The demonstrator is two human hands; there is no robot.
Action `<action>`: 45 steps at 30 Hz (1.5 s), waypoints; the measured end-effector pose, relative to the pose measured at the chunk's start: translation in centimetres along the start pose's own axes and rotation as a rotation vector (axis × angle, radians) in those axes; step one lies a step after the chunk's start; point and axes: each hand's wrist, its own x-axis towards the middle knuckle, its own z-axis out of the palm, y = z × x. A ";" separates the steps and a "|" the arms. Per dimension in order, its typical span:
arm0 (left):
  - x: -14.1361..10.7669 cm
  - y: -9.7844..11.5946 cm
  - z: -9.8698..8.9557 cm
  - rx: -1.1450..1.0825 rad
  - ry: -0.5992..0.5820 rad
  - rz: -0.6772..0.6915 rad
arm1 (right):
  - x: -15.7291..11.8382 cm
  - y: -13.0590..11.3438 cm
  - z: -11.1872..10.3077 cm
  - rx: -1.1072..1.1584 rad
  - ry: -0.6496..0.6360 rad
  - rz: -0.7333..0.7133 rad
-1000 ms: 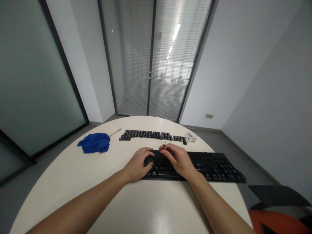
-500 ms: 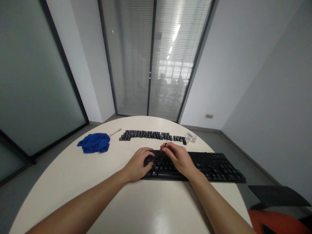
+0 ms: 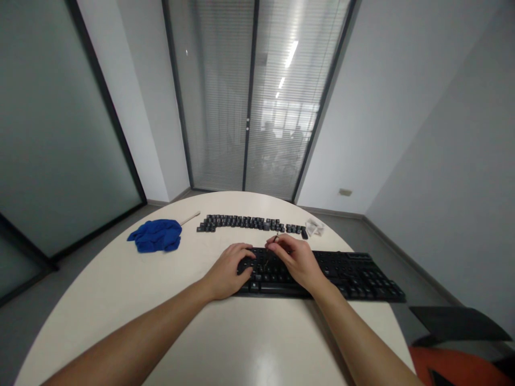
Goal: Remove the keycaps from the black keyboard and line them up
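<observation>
A black keyboard [image 3: 341, 273] lies across the table, with its upper key rows on the left and middle stripped of caps. My left hand [image 3: 228, 271] grips its left end, thumb and fingers bent over the edge. Over the keyboard's left-middle part, my right hand [image 3: 295, 260] is closed in a pinch on a thin wire keycap puller [image 3: 266, 262]. The puller's wires point down at the keys, and my fingers hide most of its handle. Whether a cap is caught in the wires is too small to tell.
Removed keycaps [image 3: 237, 221] stand in rows behind the keyboard. A crumpled blue cloth [image 3: 156, 236] lies at left beside a pale stick-like handle [image 3: 190, 218]. Clear plastic packets [image 3: 314, 227] sit at back right. A red and black chair [image 3: 458, 343] stands beyond the round table's [image 3: 241, 343] right edge.
My right hand has shifted very slightly to the right with the keycap puller, which appears a little more tilted. My left hand stays in place on the keyboard.
</observation>
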 end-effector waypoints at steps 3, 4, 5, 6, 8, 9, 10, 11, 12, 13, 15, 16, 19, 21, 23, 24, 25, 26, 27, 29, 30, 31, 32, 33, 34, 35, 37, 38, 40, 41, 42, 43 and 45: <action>0.0 0.1 0.0 0.006 -0.003 0.002 | 0.0 -0.1 0.1 0.036 -0.008 0.018; 0.0 0.1 -0.1 0.007 -0.005 -0.001 | -0.1 -0.2 0.1 0.046 -0.011 0.020; 0.1 0.2 -0.1 0.007 -0.008 -0.006 | -0.1 -0.2 0.2 0.055 -0.012 0.020; 0.1 0.2 -0.1 0.006 -0.010 -0.010 | -0.1 -0.3 0.3 0.066 -0.012 0.020; 0.1 0.3 -0.1 0.003 -0.013 -0.017 | -0.2 -0.3 0.6 0.096 -0.008 0.024; 0.1 0.3 -0.2 0.002 -0.014 -0.018 | -0.2 -0.4 0.7 0.114 -0.003 0.027; 0.1 0.3 -0.2 0.001 -0.013 -0.019 | -0.2 -0.4 0.8 0.130 0.002 0.031; 0.1 0.3 -0.2 0.000 -0.014 -0.018 | -0.2 -0.4 0.9 0.143 0.004 0.036; 0.1 0.4 -0.2 0.000 -0.014 -0.018 | -0.2 -0.4 1.0 0.151 0.006 0.040; 0.1 0.4 -0.2 0.000 -0.015 -0.017 | -0.2 -0.4 1.1 0.157 0.008 0.045; 0.1 0.4 -0.2 0.000 -0.015 -0.014 | -0.2 -0.4 1.1 0.174 0.009 0.054; 0.1 0.4 -0.2 -0.001 -0.013 -0.012 | -0.2 -0.4 1.1 0.185 0.008 0.058; 0.1 0.4 -0.2 -0.002 -0.006 -0.006 | -0.1 -0.4 1.0 0.219 0.005 0.064; 0.1 0.4 -0.1 -0.003 -0.006 -0.004 | -0.1 -0.4 1.0 0.230 0.006 0.060; 0.1 0.3 -0.1 -0.001 -0.007 -0.002 | -0.1 -0.3 1.1 0.229 0.007 0.060; 0.1 0.2 0.0 0.002 -0.010 -0.002 | -0.1 -0.3 1.2 0.224 0.007 0.062; 0.1 0.1 0.0 0.004 -0.012 -0.002 | -0.2 -0.3 1.3 0.215 0.006 0.063; 0.1 0.1 0.0 0.007 -0.013 -0.002 | -0.2 -0.2 1.4 0.203 0.002 0.064; 0.1 0.0 0.1 0.008 -0.012 -0.001 | -0.2 -0.1 1.5 0.188 -0.004 0.062; 0.1 -0.1 0.1 0.005 -0.010 0.004 | -0.3 0.1 1.7 0.163 -0.022 0.055; 0.0 -0.2 0.2 0.002 -0.006 0.007 | -0.3 0.2 1.7 0.155 -0.029 0.053; 0.0 -0.2 0.2 -0.001 -0.002 0.010 | -0.3 0.3 1.7 0.150 -0.035 0.051; 0.0 -0.2 0.2 -0.003 0.000 0.013 | -0.4 0.4 1.7 0.146 -0.038 0.049; 0.0 -0.2 0.2 -0.003 0.001 0.015 | -0.4 0.4 1.5 0.139 -0.043 0.043; 0.0 -0.2 0.2 -0.003 0.000 0.016 | -0.4 0.4 1.4 0.126 -0.052 0.035; 0.0 -0.2 0.2 -0.003 -0.001 0.017 | -0.5 0.2 1.2 0.103 -0.066 0.021; 0.0 -0.1 0.1 -0.001 -0.001 0.019 | -0.6 -0.3 0.8 0.037 -0.103 -0.021; 0.0 0.0 0.0 0.004 0.001 0.022 | -0.6 -0.6 0.7 -0.002 -0.120 -0.045; 0.0 0.3 -0.1 0.022 -0.003 0.047 | -0.7 -1.1 0.4 -0.056 -0.141 -0.080; 0.1 0.4 -0.2 0.032 -0.009 0.067 | -0.7 -1.3 0.2 -0.077 -0.144 -0.087; 0.1 0.5 -0.3 0.039 -0.019 0.089 | -0.7 -1.3 0.1 -0.091 -0.144 -0.089; 0.1 0.7 -0.4 0.040 -0.032 0.111 | -0.6 -1.3 0.0 -0.098 -0.142 -0.084; 0.2 0.8 -0.5 0.024 -0.057 0.134 | -0.5 -1.0 -0.3 -0.104 -0.122 -0.070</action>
